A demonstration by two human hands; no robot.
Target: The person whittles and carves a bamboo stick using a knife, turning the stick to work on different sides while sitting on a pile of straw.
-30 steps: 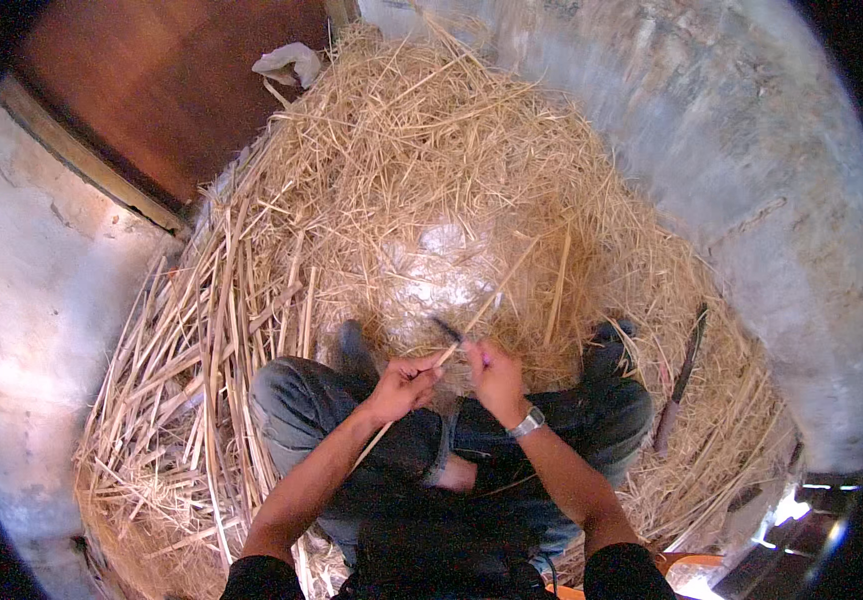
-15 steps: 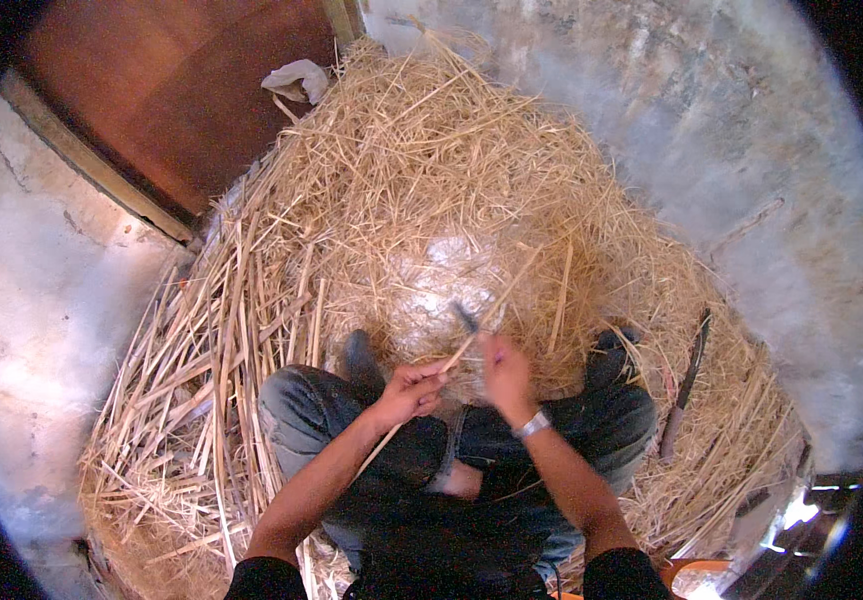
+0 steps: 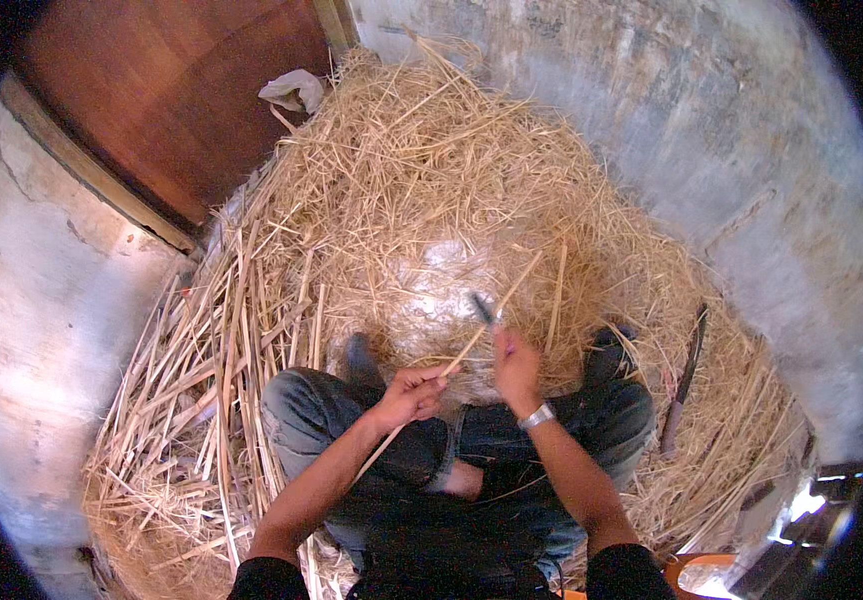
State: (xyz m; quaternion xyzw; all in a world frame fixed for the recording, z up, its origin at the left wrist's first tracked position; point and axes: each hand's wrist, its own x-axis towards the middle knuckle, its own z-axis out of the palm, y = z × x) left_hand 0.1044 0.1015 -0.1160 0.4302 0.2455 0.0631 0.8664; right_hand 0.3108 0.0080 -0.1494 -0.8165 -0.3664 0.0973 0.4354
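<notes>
My left hand (image 3: pixel 413 396) is closed round a thin pale strip (image 3: pixel 467 348), perhaps split bamboo. The strip runs at a slant from beside my left forearm up past my right hand. In my right hand (image 3: pixel 517 366), with a wristband on that arm, is a small knife (image 3: pixel 482 308). Its dark blade points up and left and lies against or very near the strip; contact cannot be made out. The knife's handle is mostly hidden in my fist. Under both hands are my crossed legs in dark jeans (image 3: pixel 591 425).
Shavings (image 3: pixel 431 150) heap up in front of me. Long split strips (image 3: pixel 226 350) lie at the left. A long dark-bladed machete (image 3: pixel 688 375) rests at the right. Beyond stand a brown door (image 3: pixel 181 90), a white bag (image 3: pixel 294 90) and a stained wall (image 3: pixel 731 120).
My right hand and the knife have shifted slightly right and up along the strip. My left hand keeps its hold in nearly the same place.
</notes>
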